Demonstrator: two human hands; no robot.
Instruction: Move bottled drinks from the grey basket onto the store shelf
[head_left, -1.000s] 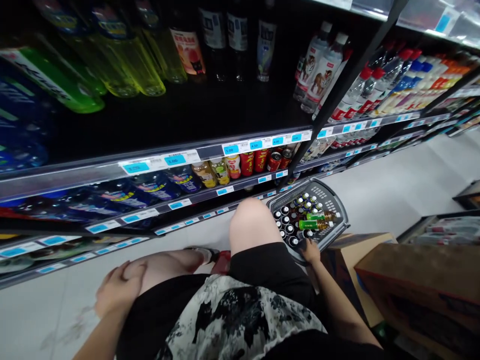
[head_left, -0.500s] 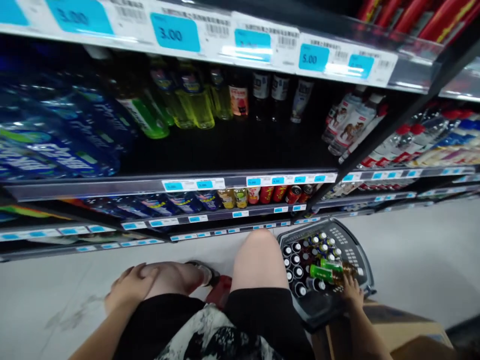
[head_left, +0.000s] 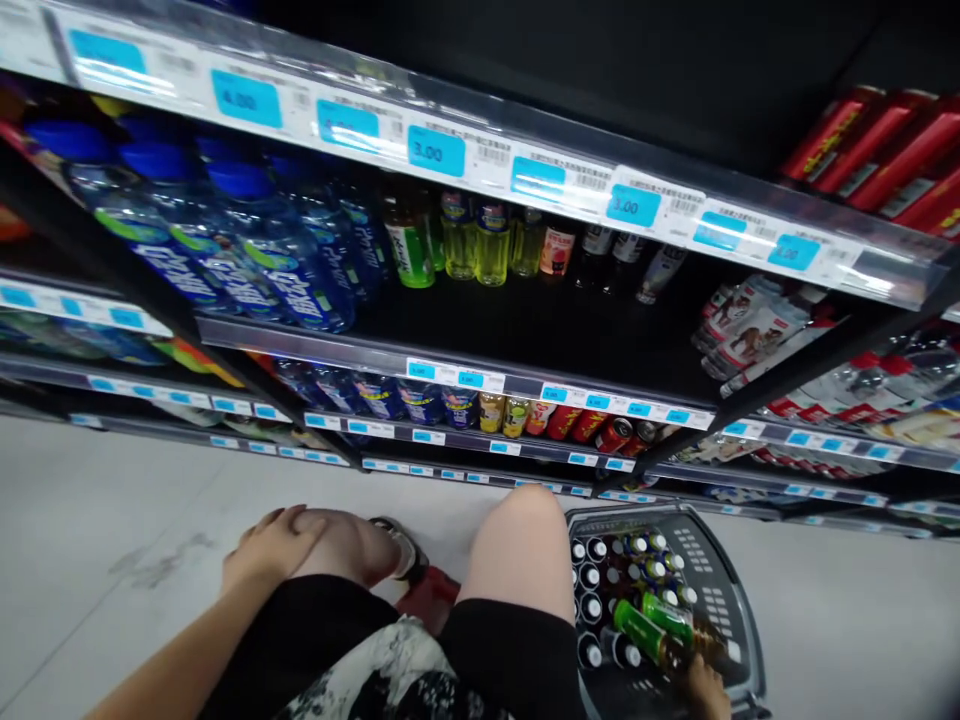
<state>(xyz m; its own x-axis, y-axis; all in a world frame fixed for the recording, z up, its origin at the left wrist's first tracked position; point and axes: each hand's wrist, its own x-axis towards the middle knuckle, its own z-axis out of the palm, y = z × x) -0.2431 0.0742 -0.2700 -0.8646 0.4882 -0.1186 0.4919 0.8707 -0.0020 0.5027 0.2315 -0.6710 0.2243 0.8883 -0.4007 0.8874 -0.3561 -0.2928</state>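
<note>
I crouch in front of a drinks shelf. My left hand point(head_left: 274, 545) lies on my left knee with the fingers curved over it, holding nothing. My right hand point(head_left: 703, 688) shows only partly at the bottom edge, reaching into a dark plastic basket point(head_left: 712, 575) on the floor. Its fingers are at the end of a green-labelled bottle point(head_left: 646, 630) lying on top of several upright capped bottles point(head_left: 600, 580). Whether it grips the bottle is hidden.
Black shelves with blue price tags point(head_left: 437, 151) run across the view. Blue-capped water bottles point(head_left: 225, 240) stand at the left, yellow and green drinks point(head_left: 465, 240) mid-shelf, red cans point(head_left: 585, 425) lower down, red packs point(head_left: 885, 140) top right. Pale floor point(head_left: 112, 560) lies at the left.
The view has tilted up and swung left, so the basket and my right hand have slid to the bottom edge. My left hand stays on the knee.
</note>
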